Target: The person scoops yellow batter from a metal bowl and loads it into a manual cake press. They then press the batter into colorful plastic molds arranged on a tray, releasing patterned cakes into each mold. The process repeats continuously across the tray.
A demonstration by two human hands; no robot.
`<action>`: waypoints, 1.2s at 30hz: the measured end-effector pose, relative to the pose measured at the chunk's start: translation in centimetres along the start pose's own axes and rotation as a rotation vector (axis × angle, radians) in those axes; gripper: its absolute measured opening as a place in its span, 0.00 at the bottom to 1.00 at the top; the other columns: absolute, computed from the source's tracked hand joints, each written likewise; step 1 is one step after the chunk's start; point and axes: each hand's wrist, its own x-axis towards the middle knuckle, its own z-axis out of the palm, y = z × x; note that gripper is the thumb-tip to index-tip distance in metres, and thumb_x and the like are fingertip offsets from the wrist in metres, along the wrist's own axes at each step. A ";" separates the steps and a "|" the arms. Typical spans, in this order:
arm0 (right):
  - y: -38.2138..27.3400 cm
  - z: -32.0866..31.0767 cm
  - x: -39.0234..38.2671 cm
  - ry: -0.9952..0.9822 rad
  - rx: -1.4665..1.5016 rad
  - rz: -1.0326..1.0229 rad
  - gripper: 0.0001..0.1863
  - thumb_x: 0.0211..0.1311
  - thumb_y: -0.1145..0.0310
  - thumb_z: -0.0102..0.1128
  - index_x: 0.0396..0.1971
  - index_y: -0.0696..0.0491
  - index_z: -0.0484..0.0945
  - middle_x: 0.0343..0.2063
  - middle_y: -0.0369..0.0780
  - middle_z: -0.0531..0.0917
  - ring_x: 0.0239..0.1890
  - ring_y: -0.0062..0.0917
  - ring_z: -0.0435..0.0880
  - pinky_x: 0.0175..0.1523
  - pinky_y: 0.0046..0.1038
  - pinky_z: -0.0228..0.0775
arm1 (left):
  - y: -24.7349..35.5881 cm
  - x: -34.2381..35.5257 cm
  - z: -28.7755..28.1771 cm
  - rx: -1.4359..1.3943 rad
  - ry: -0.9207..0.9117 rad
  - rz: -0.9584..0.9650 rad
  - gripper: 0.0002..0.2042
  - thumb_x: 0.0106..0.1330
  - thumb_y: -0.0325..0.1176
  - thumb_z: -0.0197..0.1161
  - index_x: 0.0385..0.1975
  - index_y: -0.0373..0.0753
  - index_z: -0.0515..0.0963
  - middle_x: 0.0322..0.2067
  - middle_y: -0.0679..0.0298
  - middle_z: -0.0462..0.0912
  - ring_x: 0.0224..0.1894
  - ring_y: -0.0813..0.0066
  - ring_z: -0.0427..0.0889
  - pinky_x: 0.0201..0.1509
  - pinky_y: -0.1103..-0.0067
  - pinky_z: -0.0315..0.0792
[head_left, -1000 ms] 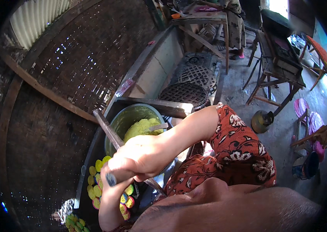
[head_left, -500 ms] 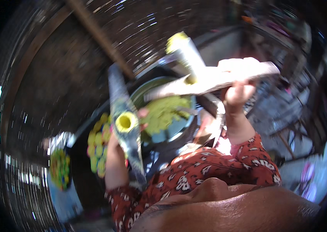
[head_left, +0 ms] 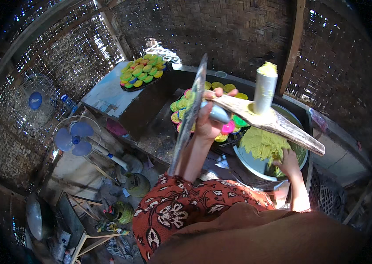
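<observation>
My left hand [head_left: 208,123] is closed around two parts of a hand-operated dough press. One is a dark wooden board [head_left: 189,119], seen nearly edge-on, with a grey tube [head_left: 218,113] sticking out of it. Its mate is a pale, worn wooden bar [head_left: 291,130] that carries an upright metal cylinder [head_left: 264,93] topped with a lump of yellow dough. Below the bar, my right hand [head_left: 289,164] has its fingers curled into the yellow-green dough [head_left: 260,143] inside a wide metal basin [head_left: 242,159].
Left of the basin, several small colourful cups of yellow dough [head_left: 180,105] stand partly behind the board. More filled cups [head_left: 144,70] crowd a tray on the pale blue tabletop [head_left: 106,94]. Two fans, one a standing fan [head_left: 77,137], are at the left, near a woven wall [head_left: 221,35].
The wooden bar with the cylinder has passed from my right hand to my left, which also keeps the tubed board. My right hand has gone down into the dough. The view has swung left.
</observation>
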 end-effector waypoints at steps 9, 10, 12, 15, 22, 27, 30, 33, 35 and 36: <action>2.7 -1.4 -0.5 -0.351 0.217 -0.009 0.09 0.49 0.78 0.48 0.33 0.62 0.69 0.27 0.56 0.76 0.35 0.49 0.76 0.37 0.42 0.67 | 8.8 -2.6 -2.4 0.179 0.138 0.280 0.13 0.58 0.46 0.55 0.40 0.50 0.76 0.46 0.58 0.72 0.54 0.57 0.66 0.58 0.58 0.59; 2.6 -2.4 -0.3 -0.308 0.214 -0.053 0.08 0.53 0.72 0.49 0.32 0.60 0.69 0.27 0.57 0.76 0.34 0.51 0.75 0.36 0.44 0.65 | 10.2 -2.9 -2.4 0.176 0.147 0.303 0.13 0.57 0.46 0.55 0.39 0.50 0.77 0.45 0.59 0.74 0.53 0.60 0.68 0.57 0.58 0.60; 1.6 -5.0 0.3 -0.371 0.219 -0.097 0.15 0.45 0.77 0.51 0.37 0.61 0.67 0.28 0.54 0.77 0.35 0.49 0.75 0.40 0.43 0.66 | 11.5 -3.7 -2.4 0.204 0.259 0.399 0.12 0.56 0.46 0.57 0.36 0.49 0.77 0.43 0.61 0.76 0.50 0.65 0.71 0.55 0.60 0.65; 3.4 -3.6 2.0 -0.298 -0.033 -0.183 0.13 0.49 0.78 0.47 0.37 0.57 0.69 0.27 0.49 0.79 0.33 0.42 0.78 0.36 0.39 0.69 | 13.2 -4.5 -4.6 0.149 0.450 0.502 0.14 0.52 0.48 0.61 0.33 0.48 0.77 0.45 0.62 0.75 0.48 0.62 0.74 0.49 0.64 0.72; 4.6 -0.3 8.1 -0.224 -0.251 -0.179 0.11 0.52 0.74 0.45 0.37 0.54 0.71 0.27 0.44 0.80 0.32 0.34 0.81 0.34 0.35 0.72 | 15.8 -5.6 -5.9 0.163 0.482 0.569 0.28 0.49 0.44 0.63 0.49 0.37 0.67 0.50 0.53 0.70 0.52 0.54 0.69 0.52 0.62 0.69; 5.8 2.4 11.1 -0.351 -0.309 -0.313 0.12 0.52 0.74 0.45 0.38 0.52 0.71 0.28 0.42 0.80 0.32 0.34 0.81 0.35 0.33 0.72 | 17.3 -7.1 -5.2 0.139 0.499 0.590 0.22 0.47 0.42 0.64 0.43 0.40 0.73 0.51 0.55 0.70 0.55 0.57 0.67 0.56 0.59 0.64; 6.0 4.9 11.7 -0.389 -0.236 -0.423 0.14 0.50 0.72 0.48 0.39 0.52 0.71 0.27 0.43 0.79 0.32 0.34 0.80 0.36 0.34 0.71 | 18.0 -8.2 -4.9 0.144 0.405 0.539 0.18 0.48 0.41 0.64 0.39 0.43 0.76 0.51 0.56 0.70 0.55 0.58 0.67 0.56 0.59 0.64; 5.7 6.8 12.3 -0.446 -0.162 -0.465 0.17 0.47 0.72 0.52 0.40 0.51 0.71 0.27 0.44 0.79 0.32 0.37 0.80 0.36 0.35 0.71 | 18.3 -8.6 -4.0 0.163 0.470 0.574 0.15 0.49 0.42 0.63 0.36 0.45 0.77 0.50 0.57 0.71 0.54 0.56 0.68 0.54 0.58 0.65; 5.7 7.9 12.1 -0.507 -0.125 -0.396 0.18 0.45 0.70 0.56 0.40 0.52 0.71 0.27 0.45 0.79 0.32 0.38 0.79 0.36 0.36 0.70 | 18.0 -8.7 -3.8 0.196 0.488 0.564 0.14 0.50 0.43 0.62 0.35 0.46 0.78 0.48 0.59 0.73 0.52 0.59 0.69 0.53 0.61 0.66; 5.5 8.2 12.4 -0.530 -0.103 -0.368 0.19 0.44 0.70 0.57 0.40 0.52 0.71 0.27 0.45 0.79 0.32 0.39 0.79 0.36 0.36 0.70 | 17.7 -8.3 -3.5 0.239 0.510 0.568 0.13 0.51 0.44 0.62 0.34 0.47 0.78 0.45 0.61 0.75 0.51 0.63 0.71 0.53 0.63 0.66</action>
